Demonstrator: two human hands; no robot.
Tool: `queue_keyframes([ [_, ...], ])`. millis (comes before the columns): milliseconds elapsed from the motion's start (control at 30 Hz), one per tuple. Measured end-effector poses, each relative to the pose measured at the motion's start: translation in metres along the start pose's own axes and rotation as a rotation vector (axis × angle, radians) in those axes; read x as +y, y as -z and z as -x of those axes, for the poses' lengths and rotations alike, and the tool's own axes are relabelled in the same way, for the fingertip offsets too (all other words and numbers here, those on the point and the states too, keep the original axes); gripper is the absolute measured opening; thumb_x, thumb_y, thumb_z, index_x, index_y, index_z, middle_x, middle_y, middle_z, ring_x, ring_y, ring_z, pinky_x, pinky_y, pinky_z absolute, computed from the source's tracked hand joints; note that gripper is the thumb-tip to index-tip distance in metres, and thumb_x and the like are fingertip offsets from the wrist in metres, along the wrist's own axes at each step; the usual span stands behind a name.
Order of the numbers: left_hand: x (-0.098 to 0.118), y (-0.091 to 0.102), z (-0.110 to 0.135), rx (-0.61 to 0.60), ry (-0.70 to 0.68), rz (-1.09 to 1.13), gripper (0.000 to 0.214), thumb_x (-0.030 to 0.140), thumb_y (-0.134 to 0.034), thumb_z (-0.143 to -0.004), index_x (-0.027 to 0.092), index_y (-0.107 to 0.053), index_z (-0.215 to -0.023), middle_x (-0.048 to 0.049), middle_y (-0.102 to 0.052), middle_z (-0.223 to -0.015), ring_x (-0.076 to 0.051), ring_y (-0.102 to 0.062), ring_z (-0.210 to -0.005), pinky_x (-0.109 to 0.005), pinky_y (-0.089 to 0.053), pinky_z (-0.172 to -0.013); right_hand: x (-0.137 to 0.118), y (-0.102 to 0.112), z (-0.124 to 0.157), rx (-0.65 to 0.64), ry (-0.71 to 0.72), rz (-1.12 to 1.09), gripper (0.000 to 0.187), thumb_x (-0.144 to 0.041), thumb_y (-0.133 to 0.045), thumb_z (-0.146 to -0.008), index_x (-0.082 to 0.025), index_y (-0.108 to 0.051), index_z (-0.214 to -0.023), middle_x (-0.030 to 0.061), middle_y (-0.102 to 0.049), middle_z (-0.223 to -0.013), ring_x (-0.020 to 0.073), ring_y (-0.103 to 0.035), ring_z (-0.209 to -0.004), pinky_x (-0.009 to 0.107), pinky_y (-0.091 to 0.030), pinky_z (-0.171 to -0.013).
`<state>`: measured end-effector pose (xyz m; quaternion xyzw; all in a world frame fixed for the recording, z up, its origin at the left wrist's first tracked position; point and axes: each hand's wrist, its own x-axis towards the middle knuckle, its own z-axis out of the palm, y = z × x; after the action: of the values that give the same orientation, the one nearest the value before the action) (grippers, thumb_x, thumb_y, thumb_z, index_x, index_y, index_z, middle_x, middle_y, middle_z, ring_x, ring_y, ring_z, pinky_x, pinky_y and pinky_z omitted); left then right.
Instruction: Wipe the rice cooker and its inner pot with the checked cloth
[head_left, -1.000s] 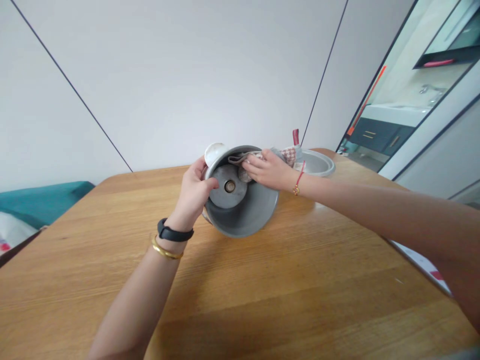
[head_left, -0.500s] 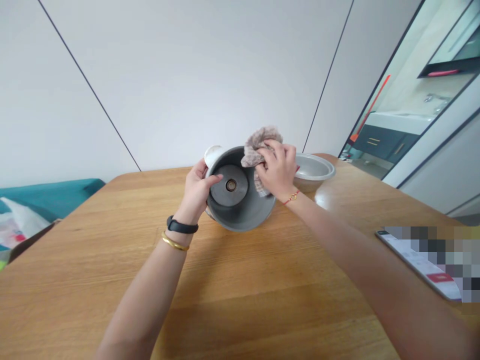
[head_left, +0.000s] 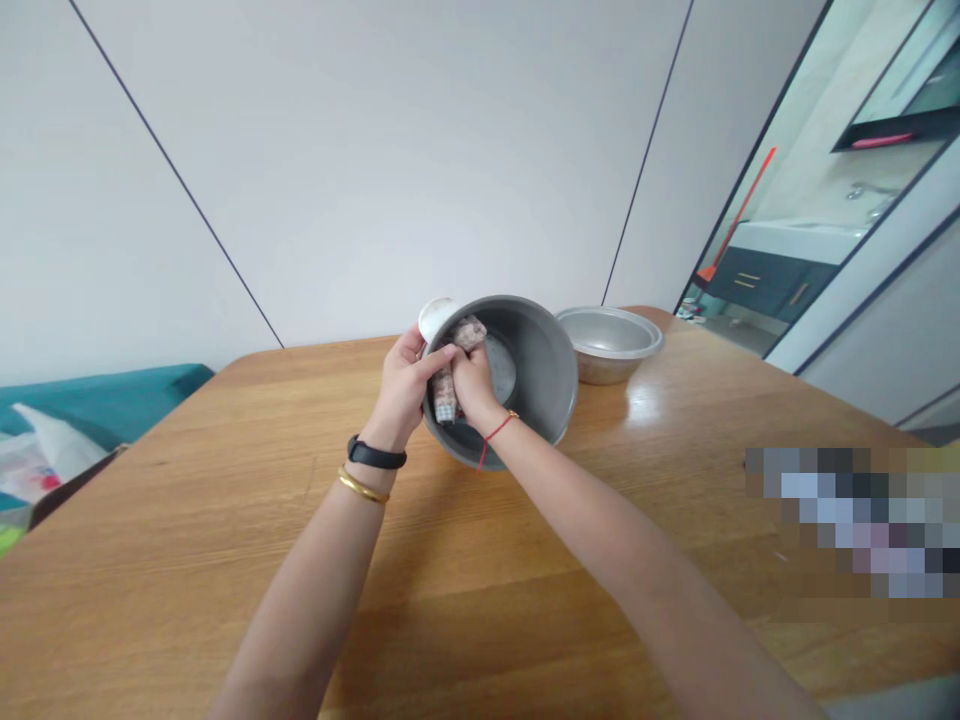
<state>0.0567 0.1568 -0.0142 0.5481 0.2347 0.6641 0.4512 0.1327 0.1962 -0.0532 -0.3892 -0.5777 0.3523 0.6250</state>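
A round electric cooker body (head_left: pixel 538 385) with a dark grey inside is tilted above the wooden table (head_left: pixel 450 590), its mouth facing me. My left hand (head_left: pixel 405 382) grips its left rim, thumb over the edge and fingers around the outside, beside a white handle-like part (head_left: pixel 437 316). Inside the cooker, my right hand (head_left: pixel 474 383) is closed on a bunched, brownish checked cloth (head_left: pixel 445 388). The cloth lies against the left inner wall, close to my left thumb. Part of the cooker's floor shows as a paler disc; the right hand and cloth cover the rest.
Just right of the cooker stands a pale, wide-rimmed pot (head_left: pixel 611 372). A pixelated patch (head_left: pixel 847 520) covers something on the table's right. White wall panels (head_left: pixel 420 150) rise behind the table. A teal seat (head_left: pixel 165 380) with bags is at left; a washbasin (head_left: pixel 799 238) shows through a doorway.
My right hand moved the cloth from the cooker's upper right rim down and left to its inner left wall. The cooker turned and shifted slightly right, still in my left hand.
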Motion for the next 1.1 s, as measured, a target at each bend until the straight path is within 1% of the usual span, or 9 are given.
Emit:
queue_keyframes([
  [167,-0.003,0.004,0.001,0.118,-0.033,-0.026,0.044,0.007,-0.067,-0.059,0.019,-0.07,-0.101,-0.0031,-0.073,-0.1,-0.023,-0.064,-0.102,-0.034,-0.047,-0.094,-0.003,0.006,0.015,-0.267,-0.015,0.184,0.02,-0.022,-0.051,-0.086,-0.017,-0.064,-0.101,0.0076,-0.072,-0.102,0.0201,-0.066,-0.096,0.028,-0.05,-0.083],
  [300,-0.003,0.011,0.008,0.165,-0.052,-0.026,0.045,0.007,-0.065,-0.059,0.021,-0.07,-0.102,-0.002,-0.073,-0.102,-0.023,-0.064,-0.103,-0.033,-0.048,-0.091,-0.012,0.039,0.033,-0.677,0.129,0.862,0.023,-0.026,-0.051,-0.089,-0.021,-0.067,-0.104,0.0057,-0.075,-0.099,0.0193,-0.068,-0.088,0.026,-0.048,-0.07],
  [400,-0.003,0.01,0.012,0.151,-0.029,-0.026,0.046,0.008,-0.066,-0.06,0.019,-0.069,-0.104,-0.0033,-0.073,-0.105,-0.025,-0.063,-0.106,-0.034,-0.047,-0.092,-0.016,0.069,0.042,-0.791,0.185,1.166,0.019,-0.027,-0.057,-0.086,-0.021,-0.072,-0.094,0.009,-0.075,-0.092,0.024,-0.068,-0.084,0.03,-0.045,-0.067],
  [533,-0.004,0.003,0.016,0.103,-0.015,-0.044,0.047,0.009,-0.066,-0.062,0.019,-0.068,-0.108,-0.0054,-0.072,-0.111,-0.025,-0.063,-0.106,-0.034,-0.047,-0.093,-0.019,0.101,0.037,-0.723,0.202,1.387,0.019,-0.009,-0.056,-0.081,-0.014,-0.074,-0.08,0.0161,-0.074,-0.087,0.0348,-0.062,-0.096,0.042,-0.043,-0.074],
  [667,-0.006,-0.002,0.018,0.093,-0.021,-0.051,0.05,0.008,-0.065,-0.061,0.019,-0.067,-0.11,-0.0057,-0.071,-0.111,-0.025,-0.062,-0.106,-0.035,-0.047,-0.094,-0.034,0.119,0.022,-0.534,0.312,1.51,0.033,-0.008,-0.038,-0.092,-0.006,-0.07,-0.099,0.0222,-0.068,-0.104,0.0385,-0.049,-0.112,0.048,-0.037,-0.081],
  [767,-0.009,-0.007,0.016,0.11,-0.015,-0.061,0.048,0.008,-0.065,-0.06,0.018,-0.068,-0.108,-0.0051,-0.072,-0.106,-0.025,-0.063,-0.103,-0.036,-0.048,-0.093,-0.044,0.115,0.015,-0.431,0.584,1.48,0.033,-0.019,-0.036,-0.098,-0.013,-0.066,-0.112,0.0165,-0.064,-0.118,0.0343,-0.045,-0.112,0.045,-0.035,-0.082],
  [867,-0.01,-0.013,0.015,0.107,-0.025,-0.075,0.048,0.007,-0.064,-0.06,0.017,-0.069,-0.106,-0.0038,-0.072,-0.103,-0.024,-0.064,-0.1,-0.035,-0.048,-0.092,-0.04,0.101,0.007,-0.496,0.752,1.423,0.035,-0.026,-0.034,-0.101,-0.022,-0.065,-0.116,0.0104,-0.06,-0.128,0.0308,-0.044,-0.111,0.042,-0.035,-0.081],
  [1000,-0.008,-0.017,0.017,0.119,-0.023,-0.075,0.053,0.005,-0.061,-0.059,0.017,-0.069,-0.11,-0.004,-0.073,-0.105,-0.024,-0.064,-0.101,-0.034,-0.048,-0.092,-0.021,0.095,-0.002,-0.341,0.496,1.467,0.039,-0.025,-0.031,-0.101,-0.027,-0.061,-0.124,0.0092,-0.054,-0.137,0.0312,-0.044,-0.111,0.04,-0.038,-0.079],
  [1100,-0.006,-0.015,0.017,0.165,-0.054,-0.056,0.052,0.005,-0.059,-0.059,0.017,-0.07,-0.108,-0.0041,-0.073,-0.106,-0.024,-0.063,-0.105,-0.034,-0.047,-0.094,-0.014,0.101,0.004,-0.282,0.287,1.466,0.043,-0.018,-0.027,-0.099,-0.02,-0.063,-0.122,0.0169,-0.056,-0.132,0.0334,-0.046,-0.114,0.042,-0.041,-0.082],
])
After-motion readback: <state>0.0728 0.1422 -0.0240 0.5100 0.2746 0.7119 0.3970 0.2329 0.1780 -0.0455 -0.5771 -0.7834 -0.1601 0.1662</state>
